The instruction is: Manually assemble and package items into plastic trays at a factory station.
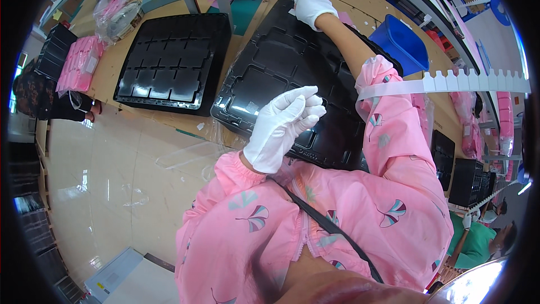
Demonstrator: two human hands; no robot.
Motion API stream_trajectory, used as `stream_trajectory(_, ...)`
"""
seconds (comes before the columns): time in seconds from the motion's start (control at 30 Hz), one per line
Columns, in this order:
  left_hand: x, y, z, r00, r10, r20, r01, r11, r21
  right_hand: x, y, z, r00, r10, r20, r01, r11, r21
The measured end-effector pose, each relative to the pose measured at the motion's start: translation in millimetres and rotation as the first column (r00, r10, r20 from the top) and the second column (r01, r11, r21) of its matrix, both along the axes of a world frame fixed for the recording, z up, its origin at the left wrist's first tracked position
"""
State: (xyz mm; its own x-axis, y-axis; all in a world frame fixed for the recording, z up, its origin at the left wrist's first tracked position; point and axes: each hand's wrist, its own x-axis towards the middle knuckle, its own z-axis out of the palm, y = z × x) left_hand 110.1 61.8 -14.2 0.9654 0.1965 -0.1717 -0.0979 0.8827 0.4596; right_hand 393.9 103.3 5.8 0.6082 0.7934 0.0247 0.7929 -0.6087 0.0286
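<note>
Left hand (284, 126), white-gloved, fingers curled half-closed above the near black moulded tray (270, 73) — grasping nothing visible; right hand (312, 7) rests flat, fingers released, on its far edge.

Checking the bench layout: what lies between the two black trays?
In the head view, only a bare strip of wooden bench separates the left tray from the right tray.
</note>
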Motion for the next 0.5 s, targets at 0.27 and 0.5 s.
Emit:
stream_trajectory(0.27, -0.1, 1.1, -0.1, 1.000, -0.021, -0.011, 0.021, 1.000, -0.004, -11.3, -10.5, 0.3, 0.998, 0.051, -0.025, -0.048, 0.994, 0.096)
stream_trajectory(0.5, -1.7, 3.8, 2.6, 0.998, -0.044, -0.033, 0.044, 0.999, -0.009, -6.5, -12.5, -12.8, 0.989, 0.129, 0.070, -0.138, 0.980, 0.145)
